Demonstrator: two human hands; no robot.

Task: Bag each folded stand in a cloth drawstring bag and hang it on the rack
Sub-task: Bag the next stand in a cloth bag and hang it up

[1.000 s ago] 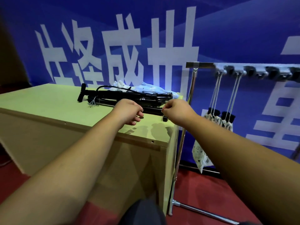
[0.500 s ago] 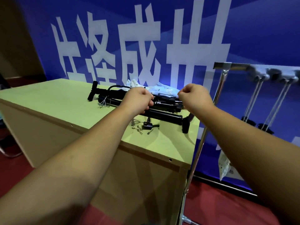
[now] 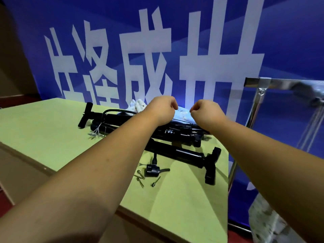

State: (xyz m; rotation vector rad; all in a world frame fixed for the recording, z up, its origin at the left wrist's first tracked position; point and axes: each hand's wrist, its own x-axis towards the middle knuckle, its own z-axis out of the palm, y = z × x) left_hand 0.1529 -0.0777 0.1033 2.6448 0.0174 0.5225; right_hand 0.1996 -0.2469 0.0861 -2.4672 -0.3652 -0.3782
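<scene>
The left hand (image 3: 161, 109) and right hand (image 3: 205, 114) both reach across the counter (image 3: 49, 137) to its far edge, knuckles toward the camera and fingers curled in. Each seems to pinch the edge of a pale cloth bag (image 3: 182, 114) lying between them. The fingertips are turned away, so the exact hold is hard to read.

Closest to the front edge, toward the right side, a few metal pins (image 3: 140, 178) lie scattered beside a small black connector (image 3: 152, 170). Just behind them the nearest stand (image 3: 180, 153) lies folded and bare, its T-shaped end close to the counter's right edge. Further back, the stacked stands (image 3: 112, 122) lie side by side along the far edge, also unbagged, and a string tag (image 3: 95, 133) trails from their left end. The cloth bag rests on top of that stack, with more white cloth (image 3: 138, 106) bunched behind it.

Off the counter's right edge stands the metal rack (image 3: 259, 95), its hooks blurred. A patterned cloth (image 3: 263, 221) low beneath it may be a bag already hung, though I cannot be sure. A blue banner (image 3: 289, 41) closes the back.

As I judge it, the work is at the bag-opening step. No stand on the counter is in a bag, so each one needs sliding in, drawing shut and hanging.
</scene>
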